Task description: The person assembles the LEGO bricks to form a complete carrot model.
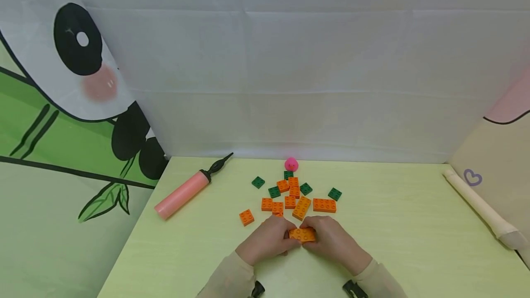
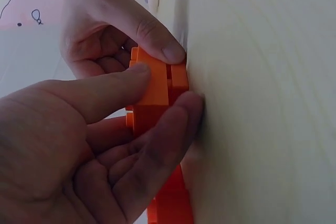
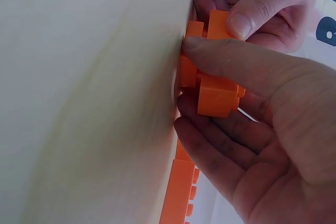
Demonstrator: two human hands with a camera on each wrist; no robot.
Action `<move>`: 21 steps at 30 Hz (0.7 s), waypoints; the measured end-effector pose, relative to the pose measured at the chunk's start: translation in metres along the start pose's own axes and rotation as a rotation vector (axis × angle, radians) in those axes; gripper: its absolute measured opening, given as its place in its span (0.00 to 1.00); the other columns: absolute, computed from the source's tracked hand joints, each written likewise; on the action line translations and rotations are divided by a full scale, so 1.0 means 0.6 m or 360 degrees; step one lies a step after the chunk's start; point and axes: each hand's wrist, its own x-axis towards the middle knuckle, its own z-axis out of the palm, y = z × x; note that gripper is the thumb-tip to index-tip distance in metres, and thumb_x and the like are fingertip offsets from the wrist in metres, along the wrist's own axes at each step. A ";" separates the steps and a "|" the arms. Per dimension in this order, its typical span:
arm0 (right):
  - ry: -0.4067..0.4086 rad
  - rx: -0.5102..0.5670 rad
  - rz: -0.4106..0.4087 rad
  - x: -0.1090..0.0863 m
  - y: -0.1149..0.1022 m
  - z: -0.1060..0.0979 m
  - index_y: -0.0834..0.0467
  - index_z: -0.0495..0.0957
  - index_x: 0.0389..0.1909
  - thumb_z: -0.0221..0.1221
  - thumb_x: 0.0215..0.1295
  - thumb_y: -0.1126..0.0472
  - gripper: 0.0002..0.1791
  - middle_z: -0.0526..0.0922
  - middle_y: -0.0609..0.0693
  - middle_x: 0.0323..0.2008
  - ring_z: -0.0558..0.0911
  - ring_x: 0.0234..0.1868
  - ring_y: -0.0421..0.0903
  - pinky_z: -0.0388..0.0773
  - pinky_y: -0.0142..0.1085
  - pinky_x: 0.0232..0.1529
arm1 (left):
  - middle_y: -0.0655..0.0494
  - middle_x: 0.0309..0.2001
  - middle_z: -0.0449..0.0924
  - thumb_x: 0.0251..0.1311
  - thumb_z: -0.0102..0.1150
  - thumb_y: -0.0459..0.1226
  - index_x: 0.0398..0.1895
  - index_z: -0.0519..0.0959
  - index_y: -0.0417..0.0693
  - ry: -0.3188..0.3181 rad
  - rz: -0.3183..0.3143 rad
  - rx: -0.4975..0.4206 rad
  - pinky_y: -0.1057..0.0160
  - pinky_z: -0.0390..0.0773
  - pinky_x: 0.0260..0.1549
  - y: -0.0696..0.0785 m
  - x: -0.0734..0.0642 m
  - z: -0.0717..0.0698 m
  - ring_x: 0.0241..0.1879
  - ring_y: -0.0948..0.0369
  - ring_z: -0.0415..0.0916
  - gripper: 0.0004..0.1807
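Observation:
Near the front of the table, my left hand [image 1: 270,238] and right hand [image 1: 330,237] face each other with orange building bricks [image 1: 302,235] between them. In the left wrist view, the left thumb lies on an upper orange brick [image 2: 156,85]. Below it, close to the tabletop, a lower orange brick [image 2: 180,77] shows under the right thumb. The right wrist view has the right thumb across the lower brick, with the upper brick [image 3: 216,96] beside the fingers. Whether the studs are fully pressed together is hidden.
Just beyond the hands lie several loose orange bricks [image 1: 324,205] and green bricks [image 1: 335,193]. A pink ball [image 1: 291,164] with a face sits at the back. On the left lies a pink hand pump [image 1: 182,195]; a pale roll [image 1: 480,203] runs along the right edge.

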 end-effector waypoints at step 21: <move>-0.0040 0.0120 0.0019 -0.001 0.012 -0.010 0.58 0.90 0.43 0.79 0.54 0.61 0.16 0.88 0.42 0.36 0.74 0.31 0.37 0.76 0.33 0.36 | 0.64 0.19 0.59 0.67 0.70 0.43 0.32 0.84 0.55 -0.0033 -0.0017 0.0161 0.68 0.63 0.24 0.012 0.001 -0.002 0.21 0.66 0.64 0.07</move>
